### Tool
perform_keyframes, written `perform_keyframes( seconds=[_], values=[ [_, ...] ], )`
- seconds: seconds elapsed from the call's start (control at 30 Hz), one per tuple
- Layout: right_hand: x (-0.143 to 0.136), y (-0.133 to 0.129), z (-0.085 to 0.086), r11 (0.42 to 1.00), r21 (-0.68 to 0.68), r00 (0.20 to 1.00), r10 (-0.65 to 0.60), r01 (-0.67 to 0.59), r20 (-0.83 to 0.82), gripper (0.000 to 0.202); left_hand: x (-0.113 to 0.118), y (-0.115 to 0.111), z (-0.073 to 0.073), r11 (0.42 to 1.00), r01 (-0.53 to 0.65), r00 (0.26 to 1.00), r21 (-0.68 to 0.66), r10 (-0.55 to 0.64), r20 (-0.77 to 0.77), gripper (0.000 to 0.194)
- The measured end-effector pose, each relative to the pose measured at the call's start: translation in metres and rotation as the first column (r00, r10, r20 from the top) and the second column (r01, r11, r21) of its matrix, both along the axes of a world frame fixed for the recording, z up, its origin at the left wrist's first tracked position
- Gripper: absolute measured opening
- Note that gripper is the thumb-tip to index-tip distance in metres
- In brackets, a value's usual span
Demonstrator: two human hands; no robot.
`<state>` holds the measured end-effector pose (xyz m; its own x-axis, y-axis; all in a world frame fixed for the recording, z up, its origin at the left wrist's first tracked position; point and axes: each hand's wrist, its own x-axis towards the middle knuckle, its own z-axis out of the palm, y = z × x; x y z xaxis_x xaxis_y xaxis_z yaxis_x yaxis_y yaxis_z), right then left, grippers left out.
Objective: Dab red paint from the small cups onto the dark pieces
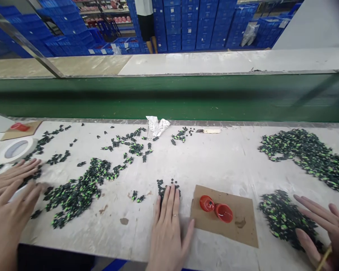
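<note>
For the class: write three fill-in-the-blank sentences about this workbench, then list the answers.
1. The left hand lies flat beside a piece of ___ bearing two red caps.
2. The right hand touches a pile of black and ___ parts.
3. The crumpled paper is ___.
Answers: cardboard; green; white.

No words or numbers are showing clearly enough to read. The blue crates (pixel 175 22) stacked far away are wearing small white labels, but the writing on them is looking too tiny and blurry. The brown card (pixel 228 222) and the tape roll (pixel 15 148) on the near surface (pixel 214 162) are showing no writing.
</note>
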<state>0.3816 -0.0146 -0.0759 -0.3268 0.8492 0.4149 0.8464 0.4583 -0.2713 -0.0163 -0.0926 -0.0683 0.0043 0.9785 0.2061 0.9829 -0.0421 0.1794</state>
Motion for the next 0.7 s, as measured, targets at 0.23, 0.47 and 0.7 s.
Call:
perform_keyframes(
  seconds=[0.23,0.47,0.7],
  values=[
    [0.010,0.004,-0.010,1.000,-0.008,0.999,-0.024,0.024,-0.021,0.035,-0.002,0.006,0.008,0.999,0.042,0.999,-0.003,-0.041,0.019,0.076],
    [0.018,0.004,-0.020,0.999,-0.024,0.998,-0.025,0.024,-0.051,0.043,-0.018,0.022,0.005,0.993,-0.047,0.996,-0.105,0.054,0.064,0.083],
    [0.018,0.005,-0.020,0.998,-0.036,0.998,-0.052,0.051,-0.035,0.032,-0.022,0.000,0.018,0.991,-0.130,0.942,0.027,0.115,0.315,0.062]
  ],
)
